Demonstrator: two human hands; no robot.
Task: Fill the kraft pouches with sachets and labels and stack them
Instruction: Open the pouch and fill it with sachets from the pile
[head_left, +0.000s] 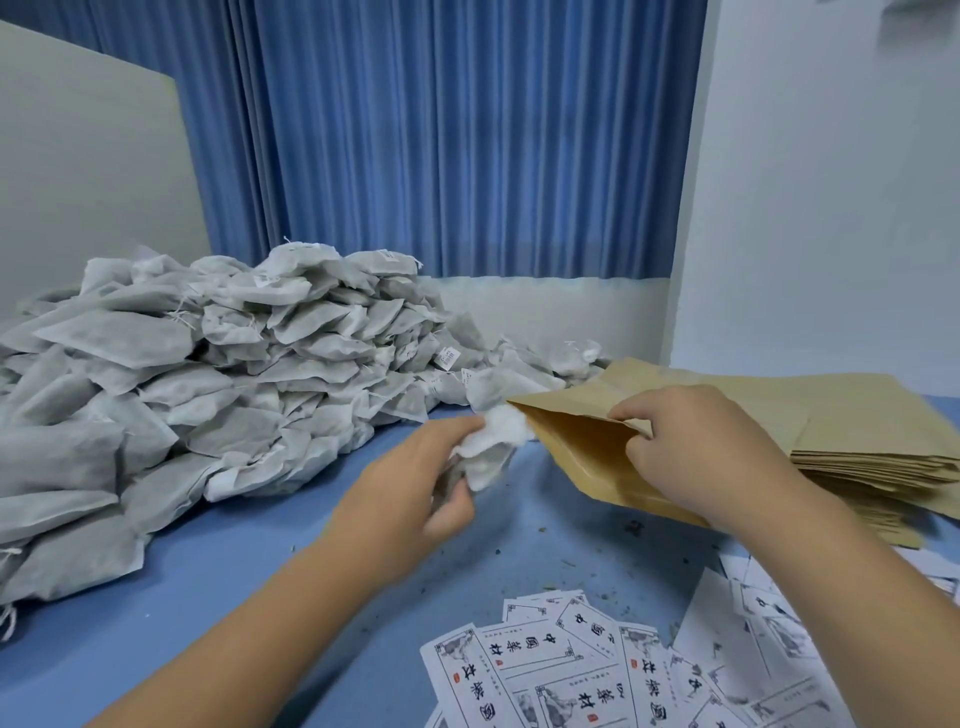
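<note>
My left hand (415, 488) grips a white sachet (485, 452) right at the mouth of a kraft pouch (582, 452). My right hand (696, 447) pinches the pouch's upper lip and holds the mouth open above the blue table. A big heap of grey-white sachets (197, 395) fills the left side. Flat kraft pouches (857, 441) lie stacked at the right, partly under my right hand. Printed labels (566, 670) are spread along the near edge.
The blue table top (260, 571) carries scattered dark crumbs. A pale board (88, 182) leans at the far left, blue curtains (441, 135) hang behind, and a white wall (831, 208) closes the right side.
</note>
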